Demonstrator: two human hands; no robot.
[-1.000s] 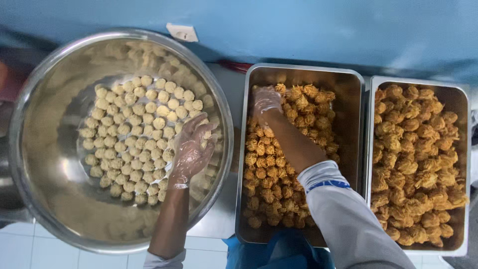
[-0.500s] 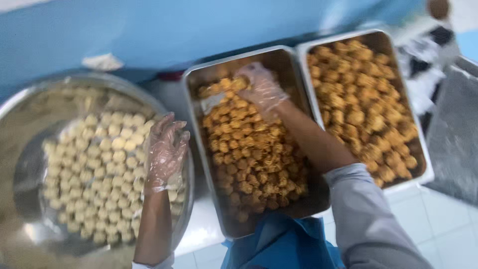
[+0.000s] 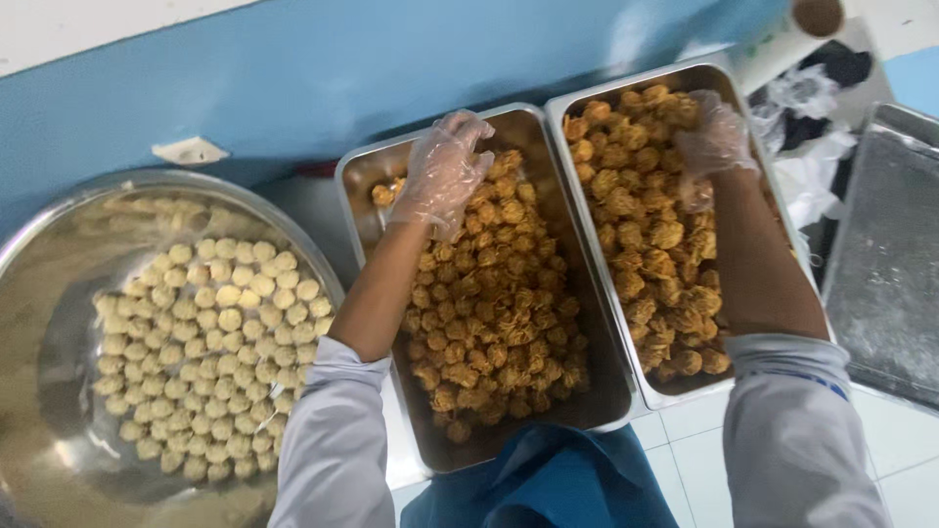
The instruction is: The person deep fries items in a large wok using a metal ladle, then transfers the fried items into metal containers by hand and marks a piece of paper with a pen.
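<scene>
My left hand (image 3: 445, 171), in a clear plastic glove, lies with fingers spread on the orange-brown coated balls (image 3: 494, 313) at the far end of the middle steel tray (image 3: 367, 186). My right hand (image 3: 714, 142), also gloved, rests on the coated balls (image 3: 641, 225) near the far end of the right steel tray (image 3: 675, 396). Its fingers curl down onto the pile, and I cannot see whether they grip one. At the left, a large round metal bowl (image 3: 59, 244) holds several rows of pale uncoated balls (image 3: 210, 342).
A flat metal tray (image 3: 885, 254) lies at the far right. Beyond it are crumpled plastic bags (image 3: 817, 166) and a white roll (image 3: 782, 44). A blue wall (image 3: 391, 68) runs behind the trays. White tiles (image 3: 880, 450) and my blue apron (image 3: 548, 484) are at the near edge.
My left hand left the bowl and moved right onto the middle tray. My right hand moved from the middle tray onto the right tray. The view swung right.
</scene>
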